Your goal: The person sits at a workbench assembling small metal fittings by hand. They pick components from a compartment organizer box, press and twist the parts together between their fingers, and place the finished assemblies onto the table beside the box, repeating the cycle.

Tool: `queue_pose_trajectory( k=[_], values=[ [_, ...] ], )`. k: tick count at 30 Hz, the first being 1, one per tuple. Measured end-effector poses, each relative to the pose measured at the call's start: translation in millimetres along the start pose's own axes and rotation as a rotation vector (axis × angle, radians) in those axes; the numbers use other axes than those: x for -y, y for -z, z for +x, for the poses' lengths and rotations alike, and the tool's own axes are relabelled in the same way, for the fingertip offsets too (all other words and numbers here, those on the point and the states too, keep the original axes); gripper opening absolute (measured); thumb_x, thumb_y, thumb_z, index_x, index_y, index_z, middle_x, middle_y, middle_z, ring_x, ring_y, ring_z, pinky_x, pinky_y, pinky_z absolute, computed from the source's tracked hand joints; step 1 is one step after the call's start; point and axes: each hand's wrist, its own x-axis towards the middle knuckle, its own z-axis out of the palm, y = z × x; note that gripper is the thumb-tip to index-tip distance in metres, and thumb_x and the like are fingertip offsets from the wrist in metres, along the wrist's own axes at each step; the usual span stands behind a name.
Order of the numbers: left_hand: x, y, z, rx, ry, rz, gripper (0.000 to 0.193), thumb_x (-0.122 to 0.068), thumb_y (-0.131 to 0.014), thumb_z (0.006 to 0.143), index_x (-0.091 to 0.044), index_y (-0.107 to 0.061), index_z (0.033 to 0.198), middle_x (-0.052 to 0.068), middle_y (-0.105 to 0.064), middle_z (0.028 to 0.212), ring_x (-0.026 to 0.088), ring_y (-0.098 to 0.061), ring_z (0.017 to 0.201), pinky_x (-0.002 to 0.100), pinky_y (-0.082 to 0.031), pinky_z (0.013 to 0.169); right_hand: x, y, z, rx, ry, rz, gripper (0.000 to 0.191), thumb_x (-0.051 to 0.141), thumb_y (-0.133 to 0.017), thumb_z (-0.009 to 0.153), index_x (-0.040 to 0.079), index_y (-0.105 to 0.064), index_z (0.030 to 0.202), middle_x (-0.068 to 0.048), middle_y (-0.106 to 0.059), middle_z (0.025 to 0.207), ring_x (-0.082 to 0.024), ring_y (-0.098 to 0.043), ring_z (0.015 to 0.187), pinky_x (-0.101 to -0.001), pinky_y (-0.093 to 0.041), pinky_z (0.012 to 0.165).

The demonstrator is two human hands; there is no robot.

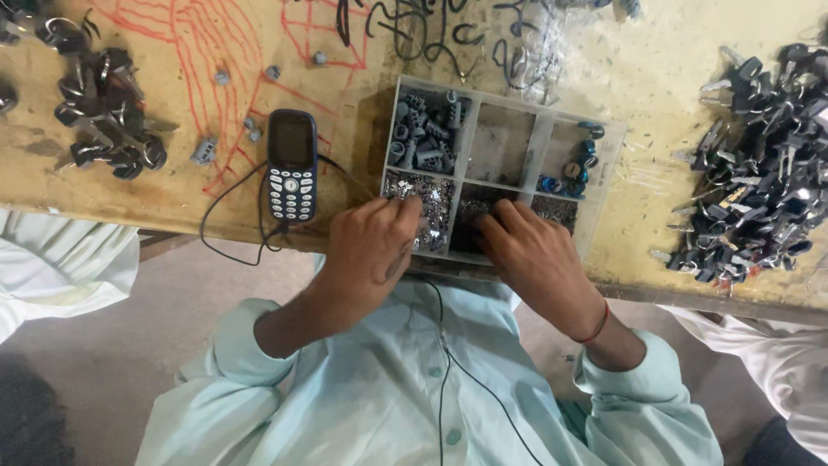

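A clear plastic compartment tray (528, 179) sits at the table's near edge. Its back left cell holds grey cylinders (424, 131); the front cells hold tiny shiny metal bits (429, 195) and dark bits. My left hand (368, 248) rests over the front left cell, fingers curled at the metal bits; whether it grips any is hidden. My right hand (535, 255) lies over the front middle cell, fingertips down in the dark bits. What the fingers pinch cannot be seen.
A dark blue keypad phone (291, 165) with a black cable lies left of the tray. Piles of black-headed keys lie at far left (102, 108) and far right (761, 181). Small grey parts (205, 152) dot the worn yellow tabletop (198, 194). White-sleeved people sit on both sides.
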Motion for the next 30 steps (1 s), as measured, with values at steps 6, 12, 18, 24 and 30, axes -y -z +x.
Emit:
queue_pose_trajectory(
  k=[6,12,18,24,30],
  values=[
    [-8.5,16.5,-12.0,-0.064,-0.014,-0.261,0.013,-0.011,-0.063,0.097,-0.007,-0.059,0.109,0.014,-0.062,0.093,0.036,-0.065,0.086,0.048,-0.05,0.07,-3.0,-10.7,-0.1,0.002,0.037,-0.041,0.015,0.016,-0.071,0.085,0.007,-0.061,0.092,-0.009,-0.055,0.091,-0.026,-0.063,0.085,-0.0415,-0.051,0.064],
    [-7.7,17.8,-15.1,-0.064,0.061,-0.378,0.017,-0.004,-0.07,0.091,-0.004,-0.055,0.098,0.012,-0.063,0.091,0.035,-0.066,0.085,0.045,-0.05,0.071,0.9,-15.1,2.5,-0.049,-0.027,0.027,0.015,0.017,-0.072,0.092,0.007,-0.064,0.098,-0.009,-0.056,0.089,-0.026,-0.063,0.081,-0.0416,-0.049,0.064],
    [-8.0,20.7,-15.5,-0.216,0.006,-0.404,0.029,-0.001,-0.072,0.09,-0.001,-0.061,0.117,0.015,-0.066,0.106,0.035,-0.067,0.093,0.042,-0.053,0.076,6.5,-7.1,0.1,-0.139,-0.03,0.083,0.014,0.014,-0.072,0.092,0.006,-0.062,0.099,-0.009,-0.055,0.09,-0.029,-0.062,0.083,-0.0428,-0.05,0.068],
    [-6.2,24.1,-16.0,-0.133,0.059,-0.425,0.013,-0.006,-0.077,0.09,-0.004,-0.067,0.098,0.011,-0.068,0.093,0.03,-0.068,0.086,0.04,-0.052,0.072,8.9,-8.7,-6.1,-0.204,-0.172,0.28,0.008,0.01,-0.074,0.095,0.008,-0.072,0.103,-0.01,-0.063,0.094,-0.03,-0.065,0.08,-0.0427,-0.05,0.066],
    [-6.6,22.0,-18.2,-0.181,0.033,-0.56,0.014,-0.003,-0.075,0.094,-0.003,-0.068,0.106,0.01,-0.069,0.097,0.026,-0.07,0.085,0.035,-0.054,0.073,7.7,-14.2,-10.3,-0.314,-0.226,0.555,0.017,-0.001,-0.078,0.088,0.003,-0.071,0.103,-0.011,-0.064,0.101,-0.022,-0.066,0.079,-0.031,-0.051,0.064]
  ],
)
